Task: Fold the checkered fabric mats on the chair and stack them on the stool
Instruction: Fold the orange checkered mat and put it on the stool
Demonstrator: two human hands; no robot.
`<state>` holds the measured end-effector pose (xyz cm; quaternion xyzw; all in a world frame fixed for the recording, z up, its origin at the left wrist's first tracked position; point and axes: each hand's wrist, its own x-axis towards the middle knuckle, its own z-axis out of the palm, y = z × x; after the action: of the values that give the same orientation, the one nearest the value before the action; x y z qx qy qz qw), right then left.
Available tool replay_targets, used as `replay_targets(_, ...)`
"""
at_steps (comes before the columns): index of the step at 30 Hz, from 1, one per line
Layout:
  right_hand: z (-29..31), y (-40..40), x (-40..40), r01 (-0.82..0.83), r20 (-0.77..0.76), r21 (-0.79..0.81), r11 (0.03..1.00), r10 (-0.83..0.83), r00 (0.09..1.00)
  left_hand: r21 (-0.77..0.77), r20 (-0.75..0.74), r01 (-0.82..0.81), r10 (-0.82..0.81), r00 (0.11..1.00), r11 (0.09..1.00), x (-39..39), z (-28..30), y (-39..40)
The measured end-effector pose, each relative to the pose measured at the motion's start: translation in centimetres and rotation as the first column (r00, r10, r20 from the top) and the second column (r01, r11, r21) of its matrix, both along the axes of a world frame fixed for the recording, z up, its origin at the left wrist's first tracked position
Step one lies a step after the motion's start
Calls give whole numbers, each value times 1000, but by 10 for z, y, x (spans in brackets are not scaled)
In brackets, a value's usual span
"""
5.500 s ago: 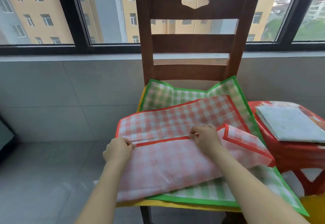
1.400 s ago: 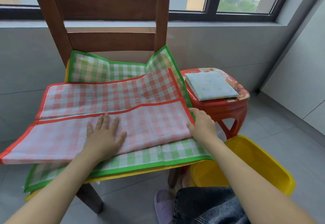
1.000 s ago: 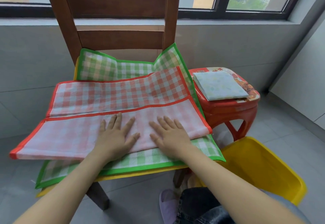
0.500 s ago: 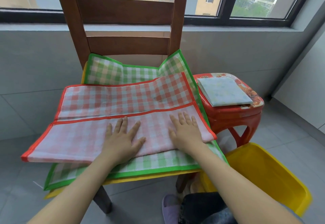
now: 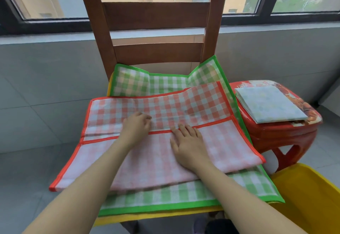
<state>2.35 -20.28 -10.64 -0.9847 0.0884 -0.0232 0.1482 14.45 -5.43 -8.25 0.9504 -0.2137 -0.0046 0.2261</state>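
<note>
Now | red mat under both hands | left fingers curled, grip unclear | right fingers flat

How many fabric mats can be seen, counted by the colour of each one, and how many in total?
Red checkered mat: 1
Green checkered mat: 1
Yellow mat, only its edge visible: 1
Pale folded mat on the stool: 1
Total: 4
</note>
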Motion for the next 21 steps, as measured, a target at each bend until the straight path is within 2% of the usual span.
replay_targets(5, -1, -1, 1, 8, 16, 4, 1000, -8, 1000, 107, 6, -36, 36, 999, 994, 55, -5, -10)
replay_targets(8, 0, -1, 1, 3, 19, 6, 1000, -3, 1000, 103, -20, -56, 58, 998, 993, 75, -6, -17)
replay_targets(13, 1, -2, 1, 2, 25, 15, 1000, -2, 1000, 178, 49, -106, 98, 994, 978, 98, -5, -26)
replay_targets(17, 5, -1, -2, 26, 23, 41, 999, -27, 999, 101, 182, -147, 127, 975, 984, 103, 4, -28)
replay_targets(21, 5, 2, -3, 35, 89, -12, 999, -34, 995, -43, 308, -47, 58, 950, 998, 92, 27, -22)
